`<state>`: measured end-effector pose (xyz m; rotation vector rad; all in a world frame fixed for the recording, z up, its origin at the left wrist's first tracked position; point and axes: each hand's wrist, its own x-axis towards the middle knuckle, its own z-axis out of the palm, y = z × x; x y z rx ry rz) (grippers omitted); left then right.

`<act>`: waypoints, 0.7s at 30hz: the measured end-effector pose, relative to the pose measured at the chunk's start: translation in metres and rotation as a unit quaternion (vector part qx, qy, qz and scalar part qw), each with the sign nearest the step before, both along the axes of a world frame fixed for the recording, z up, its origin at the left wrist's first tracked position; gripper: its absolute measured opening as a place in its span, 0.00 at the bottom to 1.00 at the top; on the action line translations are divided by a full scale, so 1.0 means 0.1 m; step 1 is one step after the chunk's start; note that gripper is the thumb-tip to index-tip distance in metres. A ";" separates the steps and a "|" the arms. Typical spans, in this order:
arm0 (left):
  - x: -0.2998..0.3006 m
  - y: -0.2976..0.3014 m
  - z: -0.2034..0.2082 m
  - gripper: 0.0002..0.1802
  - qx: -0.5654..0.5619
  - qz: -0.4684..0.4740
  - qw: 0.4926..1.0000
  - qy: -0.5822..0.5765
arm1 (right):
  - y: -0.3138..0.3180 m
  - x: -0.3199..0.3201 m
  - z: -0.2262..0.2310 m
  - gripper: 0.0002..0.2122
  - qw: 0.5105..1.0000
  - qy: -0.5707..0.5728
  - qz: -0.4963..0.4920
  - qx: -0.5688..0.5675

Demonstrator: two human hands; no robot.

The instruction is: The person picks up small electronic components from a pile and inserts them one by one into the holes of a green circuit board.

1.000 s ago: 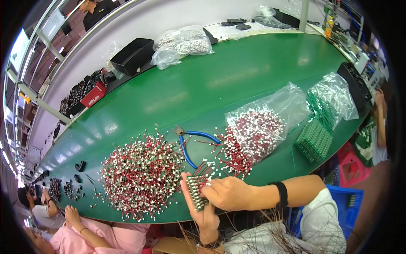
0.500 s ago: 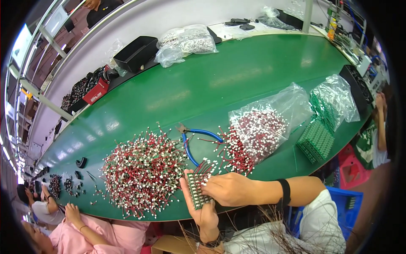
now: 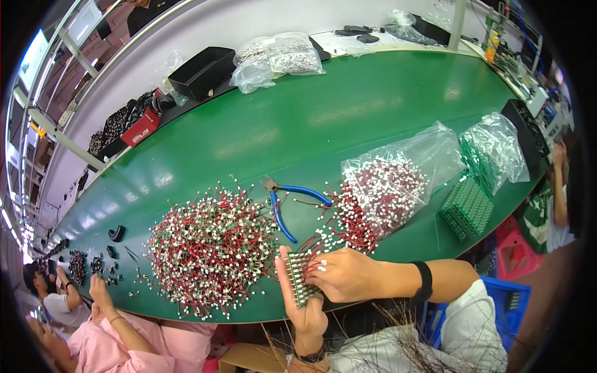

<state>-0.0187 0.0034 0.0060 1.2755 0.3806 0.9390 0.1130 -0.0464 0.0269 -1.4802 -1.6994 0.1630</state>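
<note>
My left hand (image 3: 303, 318) holds a small green circuit board panel (image 3: 299, 278) at the table's near edge, with its fingers along the left side and under it. Rows of pale solder points and parts run across the panel, and red wires with white connectors (image 3: 318, 263) stick out by its upper right. Over the panel's right side, my right hand (image 3: 347, 275) is closed, with fingertips pinched on these red wires. Left of the panel lies a large heap of red wires with white connectors (image 3: 211, 255). Blue-handled cutting pliers (image 3: 303, 191) lie opened just beyond my hands.
A clear plastic bag (image 3: 388, 186) spills red wires to the right. A stack of green boards (image 3: 466, 208) stands beside another clear bag (image 3: 497, 146). Black bins (image 3: 202, 71) and bagged parts (image 3: 277, 59) line the far edge. A co-worker in pink (image 3: 134, 336) sits at my left.
My right hand has shifted slightly up and right over the panel, and white connectors now show by its fingers. The panel is tilted a little differently. The co-worker in pink has raised a hand.
</note>
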 end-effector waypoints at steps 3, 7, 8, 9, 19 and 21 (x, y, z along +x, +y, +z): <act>0.03 0.02 -0.02 0.48 -0.081 0.007 0.996 -0.044 | 0.04 -0.01 0.03 0.05 1.000 -0.007 -0.018 0.024; 0.02 0.08 -0.01 0.48 -0.170 0.059 0.975 -0.133 | 0.02 0.20 0.17 0.07 0.994 -0.036 -0.086 0.053; 0.01 0.12 0.00 0.51 -0.186 0.063 0.970 -0.143 | 0.04 0.34 0.17 0.05 0.989 -0.042 -0.108 0.087; 0.01 0.13 0.01 0.51 -0.186 0.063 0.970 -0.143 | 0.02 0.42 0.18 0.05 0.986 -0.068 -0.139 0.061; -0.04 0.17 -0.05 0.53 -0.264 0.104 0.937 -0.202 | 0.15 0.61 -0.03 0.05 0.938 -0.277 -0.207 -0.016; -0.05 0.18 -0.08 0.52 -0.262 0.108 0.936 -0.209 | 0.16 0.61 -0.04 0.05 0.966 -0.209 -0.155 0.006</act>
